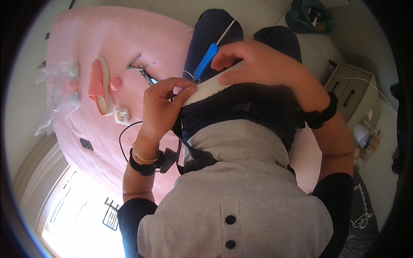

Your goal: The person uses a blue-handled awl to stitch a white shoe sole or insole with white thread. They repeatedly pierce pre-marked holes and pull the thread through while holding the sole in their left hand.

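Observation:
A pale shoe sole (208, 90) with small holes along its edge lies across my lap. My left hand (167, 100) pinches the near left end of it, together with a loop of white thread (185, 71). Right beside those fingertips is the lower end of a blue-handled hook or awl (206, 61), its metal shaft pointing up and to the right. My right hand (258, 64), slightly blurred, has its thumb over the sole and curled fingers against the blue handle. Whether those fingers grip the handle or the sole is unclear.
The pink-covered bed (106, 35) bears a coral slip-on shoe (99, 85), a pink yarn ball (115, 84), a small white box (122, 116), a dark phone (86, 144) and a clear plastic bag (61, 96). A bin (295, 21) and a drawer cabinet (351, 87) stand at the right.

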Demonstrator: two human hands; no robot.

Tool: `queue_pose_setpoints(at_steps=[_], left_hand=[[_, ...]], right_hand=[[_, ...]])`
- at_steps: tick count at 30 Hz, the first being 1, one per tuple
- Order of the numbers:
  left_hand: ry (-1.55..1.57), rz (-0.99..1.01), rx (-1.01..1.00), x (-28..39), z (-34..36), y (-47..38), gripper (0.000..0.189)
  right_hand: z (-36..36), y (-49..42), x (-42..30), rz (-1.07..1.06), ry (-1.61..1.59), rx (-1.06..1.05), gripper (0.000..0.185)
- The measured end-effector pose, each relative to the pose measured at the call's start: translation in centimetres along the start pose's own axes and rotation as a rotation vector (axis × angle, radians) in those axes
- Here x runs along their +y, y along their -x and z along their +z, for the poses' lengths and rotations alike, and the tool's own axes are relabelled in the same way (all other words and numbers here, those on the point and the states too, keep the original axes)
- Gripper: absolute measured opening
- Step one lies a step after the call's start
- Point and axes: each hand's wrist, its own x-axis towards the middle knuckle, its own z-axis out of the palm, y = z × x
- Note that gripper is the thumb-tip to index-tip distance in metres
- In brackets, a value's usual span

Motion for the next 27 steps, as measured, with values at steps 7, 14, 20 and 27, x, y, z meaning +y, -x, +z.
queue_pose_setpoints(at_steps=[7, 14, 20, 27], left_hand=[[0.158, 0.004, 0.025, -1.9, 0.2, 1.5, 0.011], [0.179, 0.030, -0.009, -2.3, 0.2, 2.1, 0.008], [0.140, 0.062, 0.011, -3.0, 0.0, 2.5, 0.007], [0.158, 0.096, 0.038, -3.9, 0.2, 2.9, 0.009]], right_hand=[[1.8, 1.8, 1.8, -0.308, 0.417, 0.153, 0.037], [3.3, 2.4, 1.8, -0.321, 0.473, 0.251, 0.040], [3.3, 3.0, 1.5, -0.268, 0.537, 0.335, 0.032], [3.2, 3.1, 1.7, -0.389, 0.563, 0.312, 0.027]])
